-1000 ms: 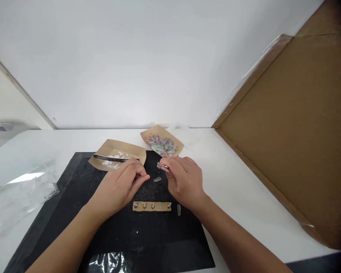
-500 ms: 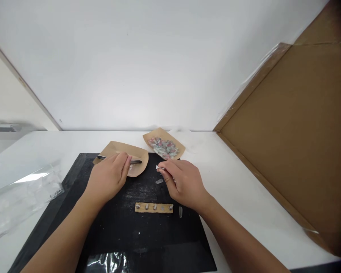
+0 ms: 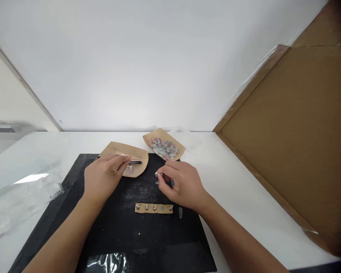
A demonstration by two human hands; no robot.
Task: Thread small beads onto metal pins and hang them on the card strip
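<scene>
My left hand (image 3: 104,172) is over the left paper tray (image 3: 143,151), its thumb and fingertips pinched together; anything between them is too small to make out. A black stick-like tool (image 3: 135,162) lies across that tray, partly hidden behind the hand. Small white bits (image 3: 129,167) lie in the tray. My right hand (image 3: 182,181) pinches a small metal piece with a white end (image 3: 158,173) above the black mat (image 3: 116,227). Below the hands lies a wooden strip (image 3: 150,211) bearing several small metal posts.
A second paper tray (image 3: 182,148) behind my right hand holds many small wrapped pieces (image 3: 163,148). A clear nail-shaped piece (image 3: 180,212) lies right of the strip. Clear plastic bags (image 3: 25,201) are at the left. An opened cardboard box (image 3: 287,144) stands at the right.
My left hand's fingers have lifted and straightened somewhat, uncovering more white bits in the tray. My right hand has shifted slightly down, its fingers turned around the small metal piece.
</scene>
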